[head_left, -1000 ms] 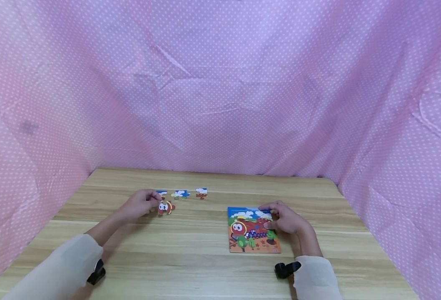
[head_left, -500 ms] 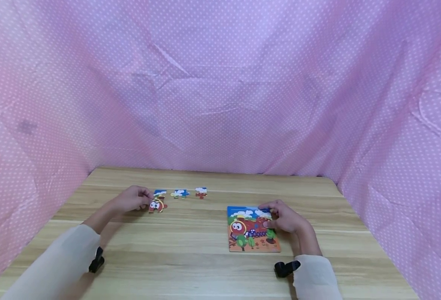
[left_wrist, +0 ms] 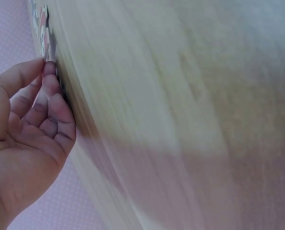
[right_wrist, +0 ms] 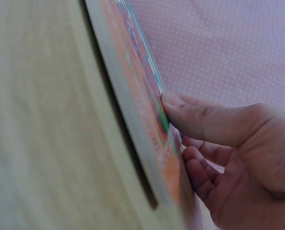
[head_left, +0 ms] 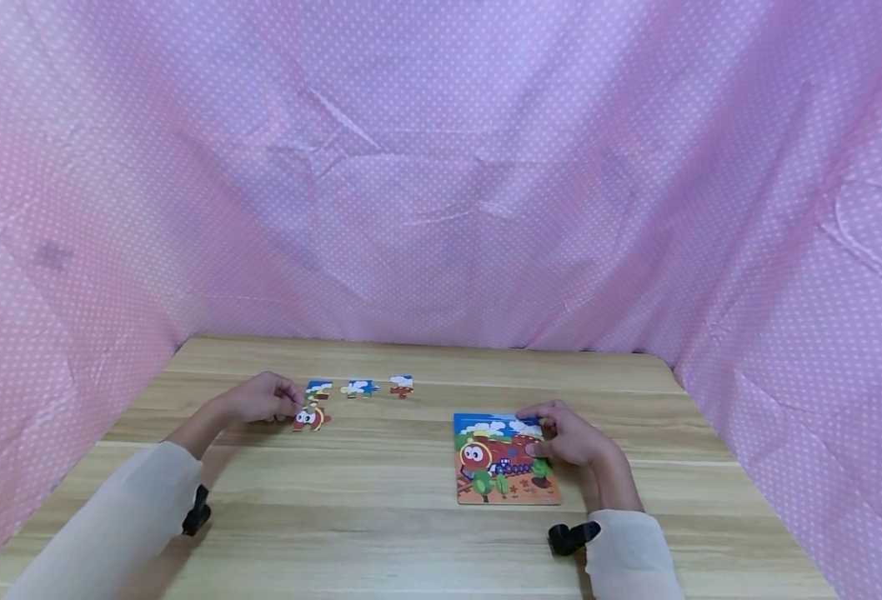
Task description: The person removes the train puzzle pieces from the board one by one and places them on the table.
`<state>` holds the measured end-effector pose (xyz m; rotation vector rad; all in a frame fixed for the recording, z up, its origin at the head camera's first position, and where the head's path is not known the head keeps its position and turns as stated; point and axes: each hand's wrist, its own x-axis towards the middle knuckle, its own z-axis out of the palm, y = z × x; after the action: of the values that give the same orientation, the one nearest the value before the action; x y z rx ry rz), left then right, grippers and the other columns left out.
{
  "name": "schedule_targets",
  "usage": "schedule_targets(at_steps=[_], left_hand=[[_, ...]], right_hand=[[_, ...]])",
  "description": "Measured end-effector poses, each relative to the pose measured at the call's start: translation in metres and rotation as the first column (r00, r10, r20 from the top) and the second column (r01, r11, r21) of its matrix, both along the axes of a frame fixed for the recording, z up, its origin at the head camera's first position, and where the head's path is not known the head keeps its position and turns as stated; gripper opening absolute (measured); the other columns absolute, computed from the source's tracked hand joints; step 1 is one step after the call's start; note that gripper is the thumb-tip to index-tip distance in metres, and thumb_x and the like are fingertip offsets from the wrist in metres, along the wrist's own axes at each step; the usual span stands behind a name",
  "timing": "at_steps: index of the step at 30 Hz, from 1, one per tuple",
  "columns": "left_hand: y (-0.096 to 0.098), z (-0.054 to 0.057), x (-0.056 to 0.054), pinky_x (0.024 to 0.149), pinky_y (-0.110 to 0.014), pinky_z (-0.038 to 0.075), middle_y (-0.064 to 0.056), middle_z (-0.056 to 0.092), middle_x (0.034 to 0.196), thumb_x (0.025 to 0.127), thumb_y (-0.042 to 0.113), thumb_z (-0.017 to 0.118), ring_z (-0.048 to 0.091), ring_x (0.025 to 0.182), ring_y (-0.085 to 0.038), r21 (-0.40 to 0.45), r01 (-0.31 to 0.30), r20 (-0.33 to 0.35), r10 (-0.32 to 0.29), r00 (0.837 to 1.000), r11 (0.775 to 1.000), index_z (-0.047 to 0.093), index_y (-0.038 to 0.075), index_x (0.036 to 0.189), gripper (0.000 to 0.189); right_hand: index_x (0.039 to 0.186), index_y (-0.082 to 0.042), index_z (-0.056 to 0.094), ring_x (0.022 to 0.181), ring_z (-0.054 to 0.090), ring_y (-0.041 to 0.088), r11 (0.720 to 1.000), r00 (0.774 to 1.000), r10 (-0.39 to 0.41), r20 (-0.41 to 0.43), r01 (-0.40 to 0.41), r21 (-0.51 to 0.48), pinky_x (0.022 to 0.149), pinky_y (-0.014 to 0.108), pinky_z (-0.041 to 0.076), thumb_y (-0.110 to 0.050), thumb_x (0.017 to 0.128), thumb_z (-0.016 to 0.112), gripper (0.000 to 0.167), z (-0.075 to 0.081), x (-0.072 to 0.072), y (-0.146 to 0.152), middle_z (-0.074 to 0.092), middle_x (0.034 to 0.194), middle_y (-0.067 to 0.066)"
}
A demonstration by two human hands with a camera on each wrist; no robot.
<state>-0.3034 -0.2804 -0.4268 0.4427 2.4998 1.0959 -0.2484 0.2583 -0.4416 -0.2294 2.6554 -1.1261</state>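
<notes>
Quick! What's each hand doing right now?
Left hand: closed, pinching the puzzle piece with eyes.
Right hand: holding the picture board by its edge.

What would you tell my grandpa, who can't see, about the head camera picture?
A left hand pinches a jigsaw piece with cartoon eyes, near three other jigsaw pieces, while the right hand holds the right edge of a cartoon puzzle board. Behind the wood-grain table hangs pink polka-dot cloth.

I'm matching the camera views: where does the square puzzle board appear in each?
Head: puzzle board right of centre, low, the right hand at its right edge.
Left wrist: not in it.
Right wrist: slanting steeply from the top to below centre.
Shared landmark: dotted pink cloth.
</notes>
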Motion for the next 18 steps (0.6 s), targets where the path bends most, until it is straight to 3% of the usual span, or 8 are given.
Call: schedule_targets(at_steps=[7,12,18], left_hand=[[-0.002,0.001,-0.001,0.063,-0.027,0.046,-0.004,0.061,0.084,0.094,0.001,0.061,0.052,0.075,-0.017,-0.008,0.028,-0.006,-0.028,1.0,1.0,0.068,-0.001,0.1,0.01],[0.0,0.004,-0.002,0.062,-0.027,0.044,-0.006,0.058,0.083,0.094,-0.001,0.058,0.051,0.074,-0.018,0.0,0.014,0.018,-0.014,1.0,1.0,0.067,-0.001,0.101,0.012],[0.011,0.009,-0.001,0.063,-0.03,0.045,-0.007,0.061,0.087,0.1,0.007,0.06,0.051,0.076,-0.02,-0.011,0.007,0.007,-0.007,1.0,1.0,0.067,0.001,0.104,0.01]], right_hand=[[0.13,-0.024,0.07,0.114,0.044,0.031,1.0,1.0,0.0,0.002,0.0,-0.006,0.1,0.051,0.04,-0.007,0.091,0.076,0.043,0.0,0.001,0.0,0.047,0.131,0.01],[0.13,-0.023,0.07,0.114,0.043,0.031,1.0,1.0,-0.001,0.005,0.001,-0.012,0.1,0.051,0.039,-0.006,0.091,0.077,0.043,0.0,0.001,0.001,0.046,0.131,0.01],[0.13,-0.023,0.07,0.116,0.044,0.032,1.0,1.0,0.0,0.001,0.0,-0.012,0.103,0.054,0.039,-0.007,0.092,0.076,0.042,0.0,0.002,0.001,0.047,0.132,0.01]])
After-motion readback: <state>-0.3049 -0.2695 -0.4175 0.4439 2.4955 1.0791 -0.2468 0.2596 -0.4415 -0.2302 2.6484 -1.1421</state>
